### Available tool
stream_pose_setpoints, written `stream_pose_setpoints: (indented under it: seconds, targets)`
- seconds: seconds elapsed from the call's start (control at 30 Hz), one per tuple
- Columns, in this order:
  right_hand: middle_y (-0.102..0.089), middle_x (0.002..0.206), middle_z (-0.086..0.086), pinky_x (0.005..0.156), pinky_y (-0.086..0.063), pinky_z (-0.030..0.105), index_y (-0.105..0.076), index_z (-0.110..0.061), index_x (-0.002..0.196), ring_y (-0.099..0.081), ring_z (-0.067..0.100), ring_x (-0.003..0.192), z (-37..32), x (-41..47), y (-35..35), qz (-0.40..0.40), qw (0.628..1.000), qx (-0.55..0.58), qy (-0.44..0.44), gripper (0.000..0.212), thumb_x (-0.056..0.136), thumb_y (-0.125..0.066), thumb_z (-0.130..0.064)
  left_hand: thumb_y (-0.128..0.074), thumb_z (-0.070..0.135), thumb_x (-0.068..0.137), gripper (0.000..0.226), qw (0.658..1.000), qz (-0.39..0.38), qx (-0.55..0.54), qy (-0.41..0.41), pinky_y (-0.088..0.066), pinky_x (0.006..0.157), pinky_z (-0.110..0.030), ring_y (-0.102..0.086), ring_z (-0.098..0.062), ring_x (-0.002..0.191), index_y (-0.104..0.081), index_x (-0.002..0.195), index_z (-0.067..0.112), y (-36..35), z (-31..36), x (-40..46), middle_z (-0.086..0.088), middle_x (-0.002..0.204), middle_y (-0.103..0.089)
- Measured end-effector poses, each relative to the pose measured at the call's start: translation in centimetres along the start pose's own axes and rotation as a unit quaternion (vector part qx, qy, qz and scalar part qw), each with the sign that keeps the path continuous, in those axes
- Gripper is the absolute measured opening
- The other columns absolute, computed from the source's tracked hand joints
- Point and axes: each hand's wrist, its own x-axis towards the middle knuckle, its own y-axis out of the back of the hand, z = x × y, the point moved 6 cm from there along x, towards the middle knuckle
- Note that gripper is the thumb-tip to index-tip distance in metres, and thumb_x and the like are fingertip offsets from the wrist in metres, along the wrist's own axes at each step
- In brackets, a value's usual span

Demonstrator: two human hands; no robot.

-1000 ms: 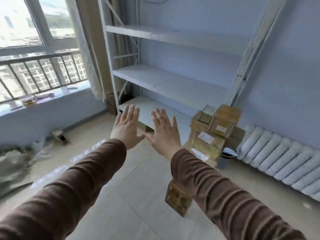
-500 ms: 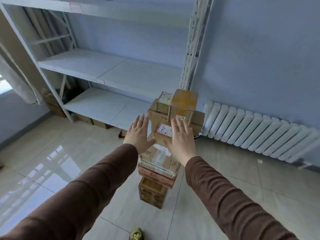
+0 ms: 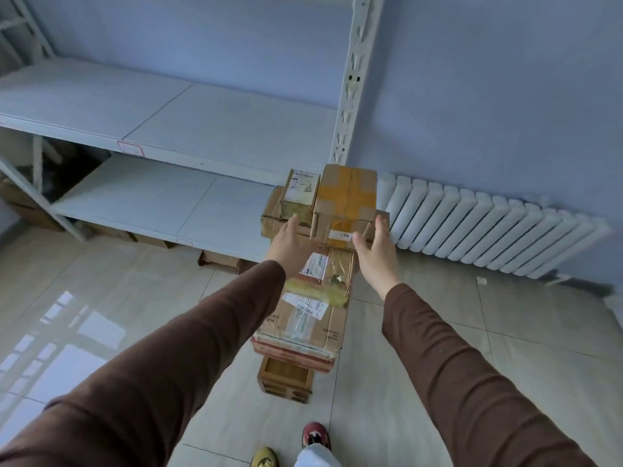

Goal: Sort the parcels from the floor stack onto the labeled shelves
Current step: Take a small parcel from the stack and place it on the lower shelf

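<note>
We are holding our left hand (image 3: 291,246) and right hand (image 3: 375,251) spread apart, flanking the taped parcel (image 3: 345,200) without gripping it. It is sitting atop the floor stack (image 3: 305,318), beside the shelves (image 3: 161,197).

Cardboard parcels (image 3: 345,200) with glossy tape; shelves (image 3: 168,112) seemingly matt painted metal.

Tall floor stack of taped cardboard parcels (image 3: 312,311), white shelves (image 3: 161,112) behind
</note>
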Motion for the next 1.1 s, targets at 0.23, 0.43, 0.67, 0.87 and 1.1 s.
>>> stream_pose_setpoints:
  seconds: [0.23, 0.43, 0.67, 0.87, 1.1]
  targets:
    - [-0.014, 0.171, 0.001, 0.123, -0.025, 0.04, -0.01, -0.021, 0.164, -0.022, 0.023, 0.155, 1.8, 7.2, 0.2, -0.006, 0.988, 0.123, -0.098, 0.076, 0.104, -0.046, -0.051, -0.047, 0.05, 0.101, 0.076, 0.989, 0.005, -0.12, 0.086, -0.032, 0.115, -0.038, -0.034, -0.027, 0.147, -0.014, 0.161, 0.015, -1.7, 0.6, 6.6, -0.009, 0.163, -0.029]
    - [-0.036, 0.161, 0.005, 0.112, -0.038, 0.043, -0.025, -0.017, 0.159, -0.042, 0.028, 0.141, 3.8, 10.8, -1.4, -0.053, 0.97, 0.171, -0.166, 0.074, 0.101, -0.047, -0.056, -0.041, 0.044, 0.105, 0.065, 0.98, 0.003, -0.166, 0.11, -0.03, 0.115, -0.035, -0.037, -0.028, 0.145, -0.022, 0.159, 0.014, -3.4, 1.2, 9.8, -0.01, 0.16, -0.036]
    - [-0.047, 0.142, -0.004, 0.095, -0.044, 0.035, -0.038, -0.019, 0.152, -0.048, 0.017, 0.117, 5.6, 11.6, -0.9, -0.026, 0.949, 0.252, -0.189, 0.051, 0.107, -0.044, -0.04, -0.049, 0.041, 0.101, 0.056, 0.976, 0.044, -0.202, 0.061, -0.047, 0.102, -0.034, -0.059, -0.022, 0.122, -0.038, 0.151, 0.017, -4.7, 3.3, 9.5, -0.001, 0.133, -0.06]
    - [-0.058, 0.137, 0.003, 0.099, -0.048, 0.041, -0.056, -0.02, 0.122, -0.055, 0.022, 0.12, 6.0, 11.4, 1.8, 0.048, 0.938, 0.293, -0.178, 0.025, 0.107, -0.04, -0.033, -0.058, 0.047, 0.096, 0.058, 0.982, 0.048, -0.184, -0.004, -0.046, 0.1, -0.034, -0.055, -0.015, 0.116, -0.039, 0.145, 0.021, -5.3, 5.4, 8.0, 0.0, 0.134, -0.054]
    - [-0.07, 0.117, -0.001, 0.103, -0.047, 0.039, -0.067, -0.024, 0.112, -0.062, 0.016, 0.113, 0.8, 9.3, 5.7, 0.101, 0.935, 0.332, -0.068, 0.024, 0.103, -0.048, -0.035, -0.062, 0.05, 0.094, 0.053, 0.95, 0.094, -0.296, -0.042, -0.046, 0.099, -0.027, -0.057, -0.005, 0.115, -0.043, 0.136, 0.024, -2.6, 7.9, 5.5, 0.01, 0.127, -0.059]
